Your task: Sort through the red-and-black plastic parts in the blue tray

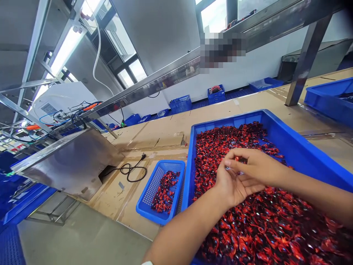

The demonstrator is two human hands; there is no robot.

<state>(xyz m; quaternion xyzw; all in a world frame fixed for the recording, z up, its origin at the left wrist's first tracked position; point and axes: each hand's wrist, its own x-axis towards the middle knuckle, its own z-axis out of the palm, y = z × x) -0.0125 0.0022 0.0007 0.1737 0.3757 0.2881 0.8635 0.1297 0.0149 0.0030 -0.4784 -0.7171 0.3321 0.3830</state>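
My left hand (233, 187) is palm up over the large blue tray (309, 149), its visible fingers loosely stretched out beneath my right hand. My right hand (252, 163) comes in from the right with fingers and thumb curled together. A small red piece (241, 159) shows in the gap of my right hand; its exact shape is hidden. Below both hands, a deep layer of small shiny red-and-black pieces (264, 228) covers much of the tray. The hands overlap, so some fingertips do not show.
A smaller blue perforated basket (142, 206) left of the tray holds more such pieces. Behind it lie a black power cord (134, 180) and a metal-cased machine (74, 162). A metal beam (165, 79) crosses above the cardboard-covered table (234, 106). Another blue tray (325, 101) stands right.
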